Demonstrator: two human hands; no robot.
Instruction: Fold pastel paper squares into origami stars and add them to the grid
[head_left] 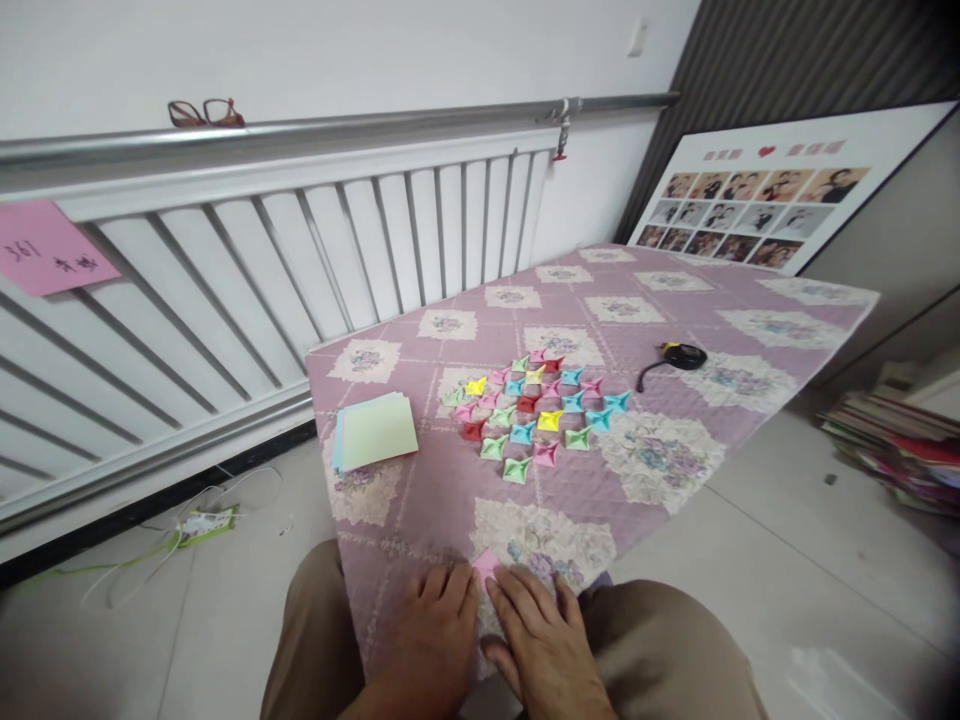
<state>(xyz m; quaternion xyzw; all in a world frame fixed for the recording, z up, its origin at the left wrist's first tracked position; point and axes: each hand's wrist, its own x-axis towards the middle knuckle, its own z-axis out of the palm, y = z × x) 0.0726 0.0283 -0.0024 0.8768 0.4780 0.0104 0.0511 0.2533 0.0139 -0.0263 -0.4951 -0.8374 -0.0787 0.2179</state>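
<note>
A small piece of folded pink paper point(486, 564) lies flat at the near edge of the table, between my two hands. My left hand point(439, 625) rests palm down on its left, fingers close together and bent, the index fingertip holding the paper's side. From the right, my right hand point(544, 630) holds the paper down with its fingers, its thumb set apart below. Both hands hide the paper's lower part. Farther up the cloth stand several folded paper shapes point(528, 404) in rows, coloured green, pink, blue, yellow and red. A stack of square paper sheets point(379, 435) sits at the left, pale yellow-green on top.
A black tape measure point(682, 356) with a strap lies right of the shapes. The flowered purple tablecloth point(435, 500) covers a table against a white radiator point(375, 240). Glasses point(206, 113) rest on the pipe above. A framed photo board point(750, 215) leans behind the far end.
</note>
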